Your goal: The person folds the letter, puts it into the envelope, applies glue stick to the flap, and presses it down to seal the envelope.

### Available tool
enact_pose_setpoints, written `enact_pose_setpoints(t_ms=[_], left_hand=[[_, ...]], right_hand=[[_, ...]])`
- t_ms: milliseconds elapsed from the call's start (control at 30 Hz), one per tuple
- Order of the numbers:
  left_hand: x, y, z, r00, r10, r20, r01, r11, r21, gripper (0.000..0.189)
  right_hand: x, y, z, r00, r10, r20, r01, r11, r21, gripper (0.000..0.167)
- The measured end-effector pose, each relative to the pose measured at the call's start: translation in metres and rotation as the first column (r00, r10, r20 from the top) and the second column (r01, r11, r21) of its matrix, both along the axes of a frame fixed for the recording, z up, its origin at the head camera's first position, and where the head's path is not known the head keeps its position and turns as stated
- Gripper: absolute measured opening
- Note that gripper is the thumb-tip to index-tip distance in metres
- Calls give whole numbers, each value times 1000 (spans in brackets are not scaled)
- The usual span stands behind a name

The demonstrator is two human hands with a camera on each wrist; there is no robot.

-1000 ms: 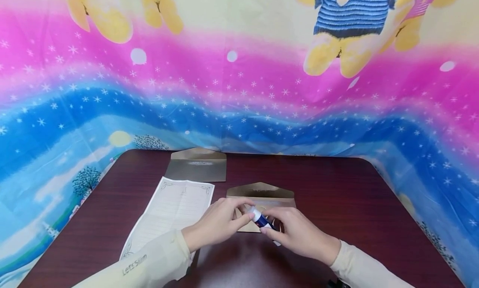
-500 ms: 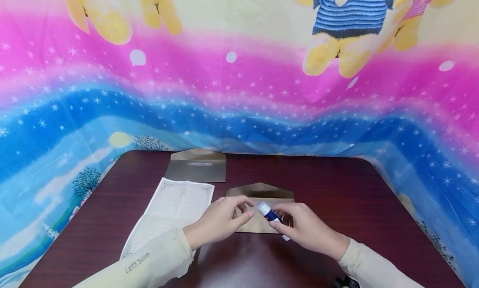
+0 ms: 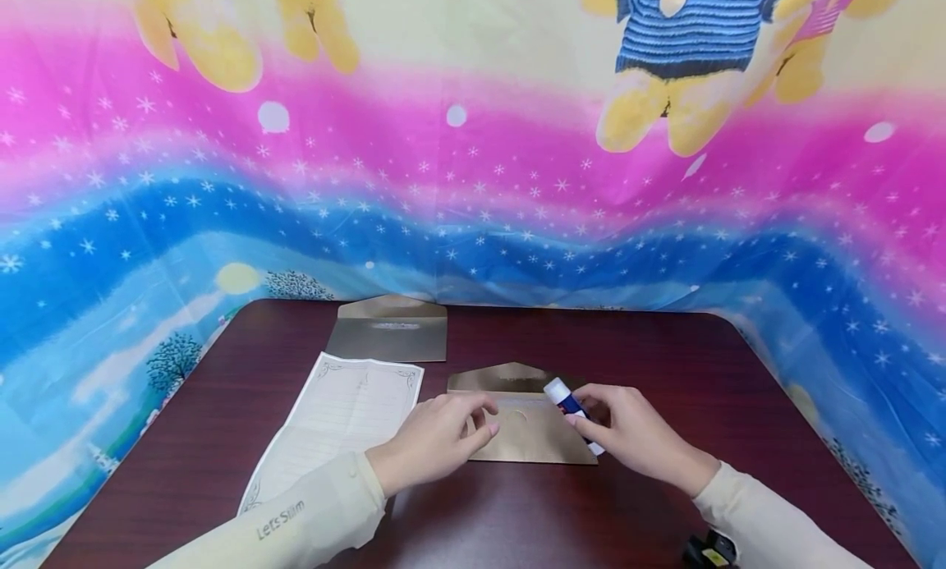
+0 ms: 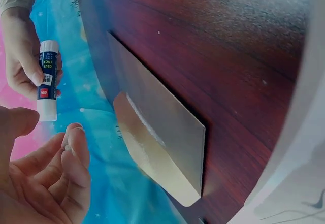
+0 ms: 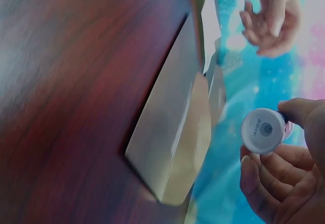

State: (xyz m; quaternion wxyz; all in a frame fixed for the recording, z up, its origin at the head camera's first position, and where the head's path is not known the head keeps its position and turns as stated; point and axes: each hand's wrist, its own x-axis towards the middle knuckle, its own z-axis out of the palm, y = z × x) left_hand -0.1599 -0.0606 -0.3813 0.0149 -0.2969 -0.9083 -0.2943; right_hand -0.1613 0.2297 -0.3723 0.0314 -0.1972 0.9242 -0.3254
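Note:
My right hand (image 3: 639, 429) grips a glue stick (image 3: 566, 401) between thumb and fingers, above the right side of a gold envelope (image 3: 521, 444). The stick is a white-and-navy tube, its middle partly covered by the fingers; in the left wrist view the printed label on the glue stick (image 4: 48, 64) shows. The envelope lies on the table with its pointed flap (image 3: 510, 376) spread out away from me. Over the envelope's left edge hovers my left hand (image 3: 439, 433), fingers loosely bent and nothing in them. In the right wrist view the round white base of the glue stick (image 5: 263, 130) faces the camera.
A sheet of bordered letter paper (image 3: 347, 413) lies left of the envelope, partly under the left forearm in this view. Behind it is a second gold envelope (image 3: 388, 343), flap spread. A printed cloth (image 3: 473, 183) hangs beyond the back edge of the dark wooden table (image 3: 709, 438).
The glue stick, first between both hands, has moved right and slightly up in the right hand, away from the left fingers. The left hand has stayed nearly in place. More of the near envelope shows.

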Motion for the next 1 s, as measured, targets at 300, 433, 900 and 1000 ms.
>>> enact_pose_setpoints(t_ms=[300, 433, 900, 1000], left_hand=[[1, 2, -8, 1000, -1, -19, -1, 998, -67, 18], [2, 3, -10, 1000, -8, -30, 6, 997, -72, 17], [3, 4, -18, 1000, -13, -19, 11, 995, -102, 16], [3, 4, -19, 1000, -17, -11, 16, 994, -104, 16]], right_hand=[[-22, 31, -8, 982, -185, 32, 185, 982, 30, 28], [-33, 49, -14, 970, -238, 44, 236, 971, 46, 35], [-57, 96, -33, 944, -319, 82, 309, 944, 111, 43], [-60, 104, -36, 939, -332, 93, 319, 939, 127, 44]])
